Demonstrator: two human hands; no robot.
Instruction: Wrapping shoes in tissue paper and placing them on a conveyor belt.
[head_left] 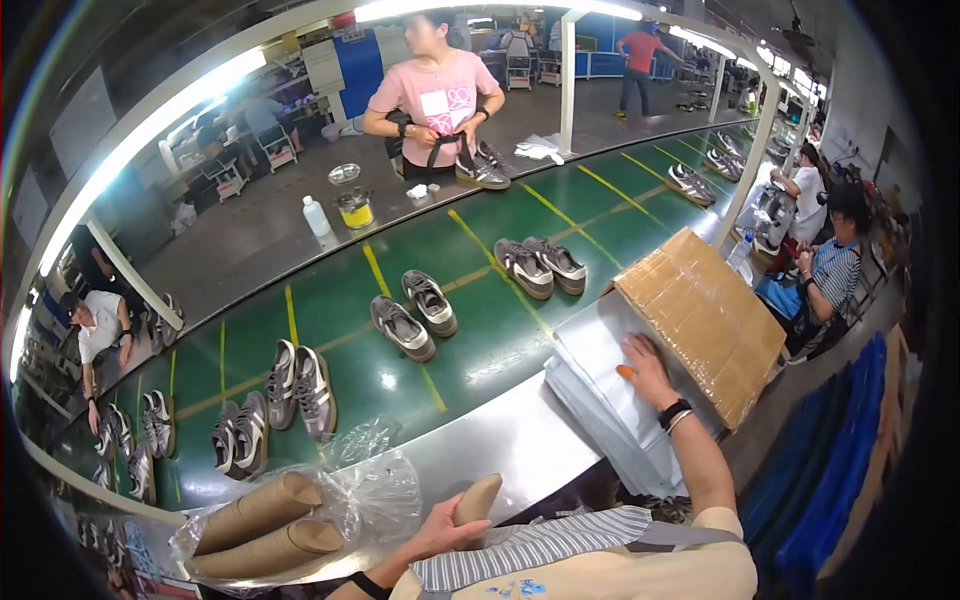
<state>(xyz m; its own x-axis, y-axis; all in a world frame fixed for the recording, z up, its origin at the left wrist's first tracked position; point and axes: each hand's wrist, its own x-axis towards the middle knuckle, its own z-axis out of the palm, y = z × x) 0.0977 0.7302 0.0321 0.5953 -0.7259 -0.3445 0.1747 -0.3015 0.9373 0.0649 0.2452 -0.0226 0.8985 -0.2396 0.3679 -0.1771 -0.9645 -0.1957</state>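
Observation:
My left hand [440, 535] grips a tan cardboard shoe form [477, 498] close to my chest, just above the grey metal edge of the line. My right hand [648, 370] lies flat on a stack of white paper sheets [600, 385], with an orange fingertip cover on one finger and a black watch on the wrist. A clear plastic bag [370, 495] holding more tan cardboard forms [265, 525] lies to the left of my left hand. A brown cardboard box [705, 315] stands behind the paper stack.
A green conveyor belt [480, 330] with yellow lines carries several pairs of grey sneakers [415, 315]. Across the belt a person in a pink shirt [438, 95] handles a sneaker. A white bottle [316, 216] and a yellow tin [355, 209] stand on the far side. Other workers sit at right.

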